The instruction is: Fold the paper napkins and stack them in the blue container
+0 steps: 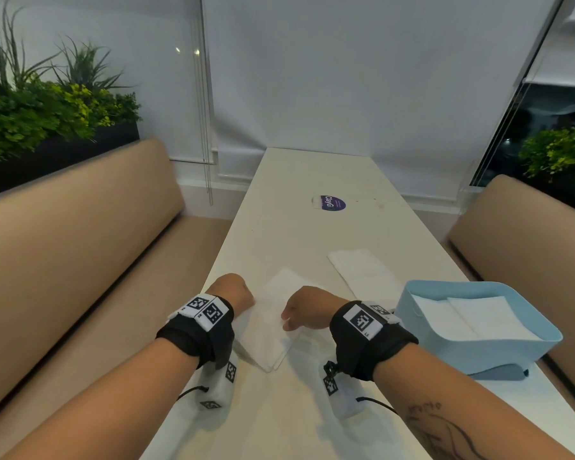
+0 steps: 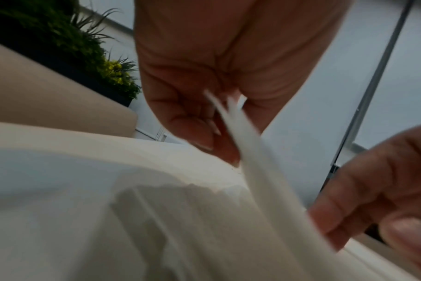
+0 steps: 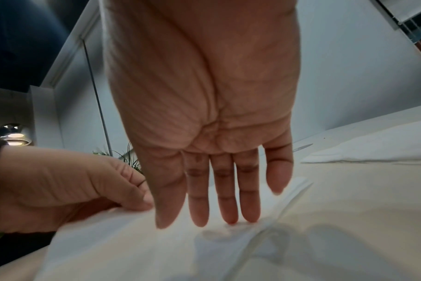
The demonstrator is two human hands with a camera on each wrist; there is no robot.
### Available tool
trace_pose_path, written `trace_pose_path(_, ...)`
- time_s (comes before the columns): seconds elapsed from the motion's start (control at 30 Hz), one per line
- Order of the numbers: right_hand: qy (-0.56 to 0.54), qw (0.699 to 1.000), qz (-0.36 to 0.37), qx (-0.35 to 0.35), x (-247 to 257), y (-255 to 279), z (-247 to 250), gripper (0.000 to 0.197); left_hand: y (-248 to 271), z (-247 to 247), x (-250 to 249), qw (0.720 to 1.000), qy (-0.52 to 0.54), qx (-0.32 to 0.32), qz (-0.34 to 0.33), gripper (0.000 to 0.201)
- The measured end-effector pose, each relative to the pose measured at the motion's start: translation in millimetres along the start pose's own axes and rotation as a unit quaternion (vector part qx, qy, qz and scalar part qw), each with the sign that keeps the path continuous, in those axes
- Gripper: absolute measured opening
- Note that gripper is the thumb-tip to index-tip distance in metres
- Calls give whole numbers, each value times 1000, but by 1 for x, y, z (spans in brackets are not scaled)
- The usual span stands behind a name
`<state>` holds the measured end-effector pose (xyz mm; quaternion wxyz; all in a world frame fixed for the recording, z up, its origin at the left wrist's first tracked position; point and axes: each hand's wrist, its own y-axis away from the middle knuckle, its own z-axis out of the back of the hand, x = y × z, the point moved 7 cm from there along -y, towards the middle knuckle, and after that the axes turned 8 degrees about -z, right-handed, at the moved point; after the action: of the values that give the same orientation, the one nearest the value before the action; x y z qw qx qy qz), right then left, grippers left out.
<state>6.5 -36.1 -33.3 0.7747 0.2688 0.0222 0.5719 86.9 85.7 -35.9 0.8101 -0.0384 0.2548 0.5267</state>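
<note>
The left hand [image 1: 234, 293] pinches one edge of the napkin [image 1: 269, 333], holding it raised off the surface [image 1: 296, 234]. The right hand [image 1: 307, 307], fingers straight, presses its tips on the same napkin. Right of that hand stands the container [image 1: 478, 355], with folded napkins [image 1: 472, 315] inside.

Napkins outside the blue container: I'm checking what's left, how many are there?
2. One napkin is pinched by the left hand; a second napkin lies farther up the table, beside the blue container. More may lie under it.

Head overhead, wrists close over napkin [image 1: 270, 332]
</note>
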Motion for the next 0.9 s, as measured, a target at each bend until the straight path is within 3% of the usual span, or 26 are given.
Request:
trace_pose_path(0.17, -66, 997, -9, -37, -8, 0, 7, 38, 5, 8, -12, 994, 107, -21, -27, 21)
trace_pose_path(0.3, -139, 987, -39, -74, -18, 1, 12, 40, 8, 8, -21, 981, 185, -37, -47, 35)
trace_pose_path(0.4, -194, 976, -54, -80, -23, 1, 10, 47, 11, 7, -28, 967, 243, -35, -66, 17)
trace_pose_path(0.47, -224, 968, -39, -103, -22, 2, 11, 60, 12, 5, -31, 958, 271, -33, -83, 13)
trace_pose_path(0.57, -170, 968, 19, -185, -14, 7, 21, 69, 11, 3, -34, 960, 252, -34, -115, 26)
trace_pose_path(0.8, -114, 959, 66, -250, -6, 12, 35, 21, 10, -2, -31, 962, 239, -31, -131, 25)
trace_pose_path(0.9, -90, 955, 87, -268, -5, 14, 38, 16, 12, -2, -32, 963, 225, -28, -145, 25)
